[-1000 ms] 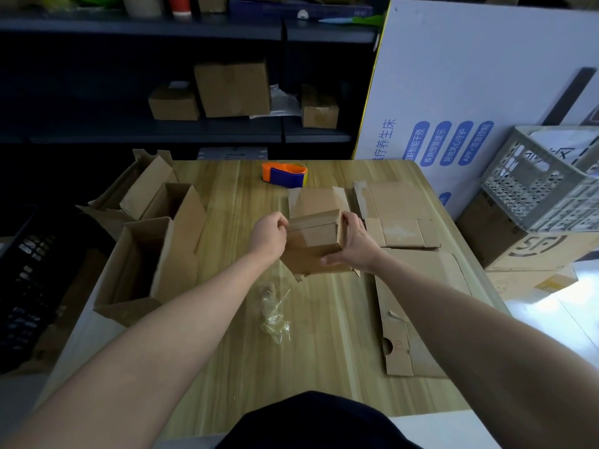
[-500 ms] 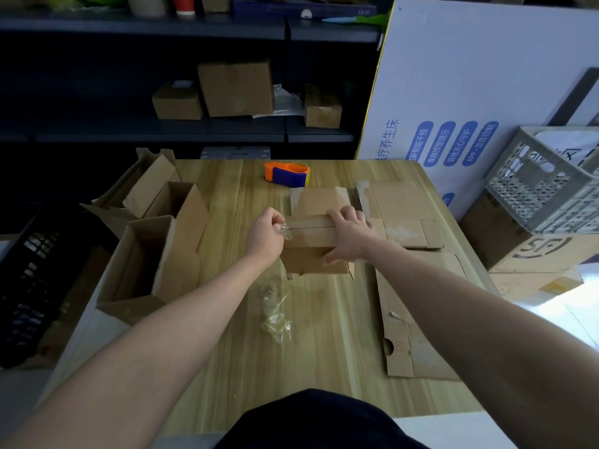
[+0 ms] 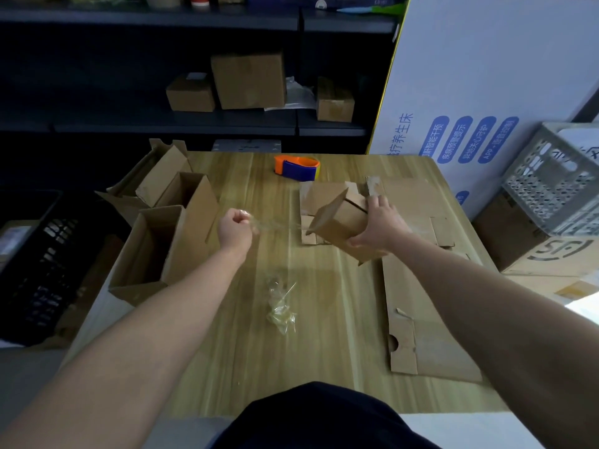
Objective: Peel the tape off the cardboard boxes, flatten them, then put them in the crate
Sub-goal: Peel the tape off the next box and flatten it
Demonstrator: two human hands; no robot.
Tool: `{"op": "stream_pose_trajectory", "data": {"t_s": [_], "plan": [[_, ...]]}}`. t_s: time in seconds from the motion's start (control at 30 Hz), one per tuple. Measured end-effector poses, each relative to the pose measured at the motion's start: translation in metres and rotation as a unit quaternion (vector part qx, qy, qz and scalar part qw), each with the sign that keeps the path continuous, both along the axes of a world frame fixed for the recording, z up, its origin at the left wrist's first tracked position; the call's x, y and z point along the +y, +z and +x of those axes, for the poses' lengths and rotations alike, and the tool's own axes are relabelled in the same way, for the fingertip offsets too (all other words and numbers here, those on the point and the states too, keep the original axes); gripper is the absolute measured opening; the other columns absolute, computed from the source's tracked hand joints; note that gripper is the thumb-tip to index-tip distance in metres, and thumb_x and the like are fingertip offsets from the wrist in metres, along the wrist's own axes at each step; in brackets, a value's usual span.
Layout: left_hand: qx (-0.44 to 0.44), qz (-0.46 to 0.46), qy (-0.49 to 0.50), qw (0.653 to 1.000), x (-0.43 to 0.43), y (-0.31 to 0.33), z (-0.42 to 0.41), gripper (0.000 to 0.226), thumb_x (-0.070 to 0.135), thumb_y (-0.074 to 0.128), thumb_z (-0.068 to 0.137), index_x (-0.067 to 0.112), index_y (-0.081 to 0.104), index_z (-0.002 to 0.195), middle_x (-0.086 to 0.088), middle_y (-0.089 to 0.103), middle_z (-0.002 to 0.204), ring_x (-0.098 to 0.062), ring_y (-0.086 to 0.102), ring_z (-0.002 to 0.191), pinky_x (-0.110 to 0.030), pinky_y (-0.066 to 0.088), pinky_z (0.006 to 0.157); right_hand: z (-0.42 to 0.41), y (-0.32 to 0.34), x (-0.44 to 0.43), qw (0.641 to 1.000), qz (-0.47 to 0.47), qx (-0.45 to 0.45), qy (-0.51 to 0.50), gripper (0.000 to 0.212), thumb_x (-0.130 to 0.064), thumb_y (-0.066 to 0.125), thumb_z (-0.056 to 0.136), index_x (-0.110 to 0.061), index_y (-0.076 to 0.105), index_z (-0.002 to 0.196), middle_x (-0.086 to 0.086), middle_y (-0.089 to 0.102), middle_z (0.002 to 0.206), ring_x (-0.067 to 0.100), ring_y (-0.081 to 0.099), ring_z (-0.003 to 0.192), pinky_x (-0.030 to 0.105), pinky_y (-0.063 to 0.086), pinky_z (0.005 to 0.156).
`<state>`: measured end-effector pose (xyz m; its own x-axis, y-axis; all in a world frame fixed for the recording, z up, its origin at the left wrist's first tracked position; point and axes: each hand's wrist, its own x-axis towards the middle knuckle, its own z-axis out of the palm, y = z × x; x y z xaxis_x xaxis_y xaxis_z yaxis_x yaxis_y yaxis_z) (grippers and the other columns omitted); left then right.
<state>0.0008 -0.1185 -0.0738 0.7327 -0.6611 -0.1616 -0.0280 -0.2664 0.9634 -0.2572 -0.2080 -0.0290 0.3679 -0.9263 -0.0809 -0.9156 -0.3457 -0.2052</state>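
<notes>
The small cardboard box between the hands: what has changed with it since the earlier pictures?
The left hand has pulled away to the left, pinching a clear tape strip that now stretches off the small box. The right hand went from pressing its top to gripping it, tilted. The tape wad, tape dispenser and flattened cardboard stayed put.

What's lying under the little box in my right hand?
Flat cardboard pieces lie on the table beneath the small box, which the right hand holds tilted. The box and hand cover the rest of them.
</notes>
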Motion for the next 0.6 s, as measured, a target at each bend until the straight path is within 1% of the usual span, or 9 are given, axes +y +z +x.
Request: {"op": "stream_pose_trajectory", "data": {"t_s": [0.07,0.13,0.2,0.3,0.37,0.43,0.53,0.57,0.6], "plan": [[-0.038,0.023,0.005,0.999,0.007,-0.006,0.007,0.031,-0.007,0.043,0.089,0.017,0.052,0.071,-0.005,0.057,0.08,-0.02,0.056,0.071,-0.028,0.05,0.065,-0.001,0.0,0.0,0.998,-0.032,0.031,-0.046,0.1,-0.05,0.081,0.06,-0.01,0.03,0.137,0.009,0.04,0.132,0.03,0.04,0.122,0.047,0.033,0.106],[-0.102,0.053,0.0,0.993,0.016,-0.01,0.01,0.027,-0.004,0.046,0.09,0.016,0.056,0.073,0.0,0.058,0.079,-0.018,0.058,0.077,-0.023,0.046,0.066,0.002,0.003,0.002,0.992,-0.063,0.053,-0.099,0.102,-0.05,0.079,0.062,-0.009,0.026,0.139,0.01,0.038,0.134,0.032,0.037,0.125,0.05,0.028,0.108],[-0.164,0.074,-0.061,0.982,0.025,-0.016,0.009,0.024,-0.002,0.049,0.09,0.014,0.061,0.077,0.0,0.062,0.082,-0.018,0.058,0.08,-0.025,0.044,0.069,0.006,0.004,0.004,0.991,-0.065,0.043,-0.11,0.104,-0.049,0.078,0.062,-0.008,0.024,0.141,0.011,0.037,0.135,0.032,0.036,0.126,0.052,0.028,0.107],[-0.225,0.125,-0.186,0.948,0.039,-0.029,-0.007,0.017,-0.002,0.053,0.089,0.004,0.069,0.088,-0.01,0.069,0.093,-0.024,0.061,0.086,-0.027,0.044,0.074,0.016,0.004,0.007,0.994,-0.061,0.01,-0.092,0.104,-0.051,0.076,0.062,-0.008,0.024,0.141,0.011,0.037,0.135,0.032,0.036,0.127,0.051,0.029,0.107],[-0.226,0.164,-0.274,0.92,0.05,-0.042,-0.023,0.017,-0.004,0.055,0.088,0.0,0.071,0.092,-0.011,0.07,0.099,-0.025,0.063,0.095,-0.023,0.043,0.079,0.023,0.003,0.011,0.995,-0.063,-0.006,-0.08,0.105,-0.051,0.076,0.062,-0.008,0.023,0.141,0.011,0.037,0.135,0.032,0.036,0.126,0.05,0.029,0.107],[-0.225,0.205,-0.343,0.889,0.063,-0.057,-0.036,0.02,-0.005,0.056,0.086,0.001,0.073,0.094,-0.011,0.071,0.104,-0.024,0.063,0.101,-0.012,0.04,0.077,0.027,0.0,0.015,0.996,-0.065,-0.016,-0.065,0.103,-0.051,0.076,0.062,-0.008,0.024,0.14,0.01,0.038,0.134,0.031,0.037,0.125,0.049,0.03,0.107],[-0.216,0.285,-0.396,0.846,0.074,-0.072,-0.05,0.027,0.005,0.05,0.094,0.009,0.068,0.113,-0.007,0.063,0.124,-0.019,0.06,0.11,-0.014,0.036,0.083,0.027,-0.003,0.019,0.997,-0.055,-0.022,-0.049,0.101,-0.052,0.076,0.062,-0.008,0.027,0.138,0.01,0.038,0.133,0.031,0.037,0.125,0.049,0.031,0.107],[-0.211,0.298,-0.407,0.837,0.075,-0.074,-0.053,0.029,0.007,0.048,0.096,0.011,0.065,0.119,-0.007,0.059,0.13,-0.018,0.061,0.108,-0.014,0.037,0.081,0.027,-0.004,0.02,0.997,-0.051,-0.024,-0.045,0.101,-0.053,0.076,0.062,-0.008,0.027,0.138,0.01,0.038,0.133,0.031,0.038,0.126,0.048,0.031,0.107],[-0.213,0.306,-0.416,0.83,0.075,-0.074,-0.055,0.031,0.009,0.045,0.097,0.014,0.063,0.123,-0.006,0.055,0.134,-0.016,0.064,0.099,-0.012,0.039,0.075,0.027,-0.006,0.021,0.998,-0.047,-0.024,-0.041,0.101,-0.053,0.076,0.062,-0.008,0.027,0.138,0.01,0.038,0.133,0.031,0.038,0.126,0.048,0.031,0.107]]}}
